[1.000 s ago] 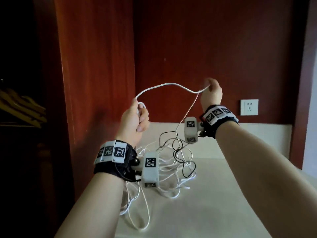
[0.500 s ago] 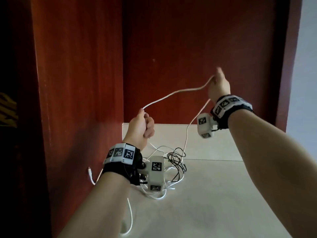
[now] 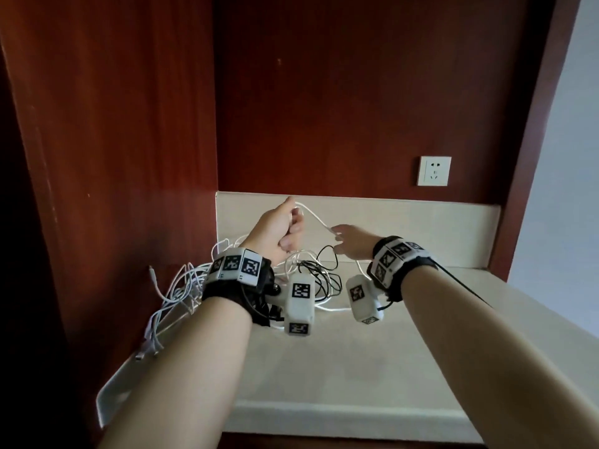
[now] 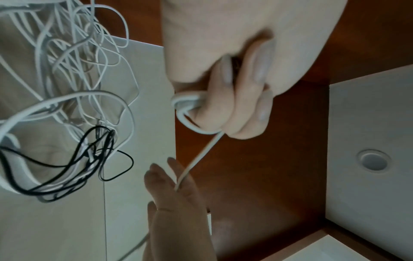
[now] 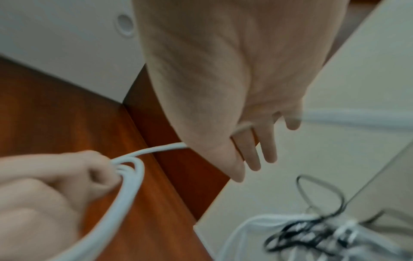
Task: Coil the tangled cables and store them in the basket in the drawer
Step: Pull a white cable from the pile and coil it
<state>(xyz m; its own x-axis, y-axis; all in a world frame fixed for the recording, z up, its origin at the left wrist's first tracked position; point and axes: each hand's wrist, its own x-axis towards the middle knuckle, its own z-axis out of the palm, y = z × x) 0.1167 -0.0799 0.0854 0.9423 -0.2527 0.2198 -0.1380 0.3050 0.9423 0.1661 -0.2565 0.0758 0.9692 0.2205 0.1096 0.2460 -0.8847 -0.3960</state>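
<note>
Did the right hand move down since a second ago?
Yes. The right hand dropped from above the wall socket to below it, closer to the left hand.

Head view: dim overall. Daylight enters from the right, where the pale wall (image 3: 570,157) is brightest; the wood panels (image 3: 113,140) darken to near black at the left edge. The counter (image 3: 324,367) is evenly lit, with soft shadow along its left edge. Straight lines bow towards the corners.

Left wrist view: moderately lit; the left hand (image 4: 234,98) is slightly soft, the cables (image 4: 67,79) reasonably sharp.

Right wrist view: heavy motion blur; the right hand (image 5: 245,98) and the cables (image 5: 312,234) are smeared.
</note>
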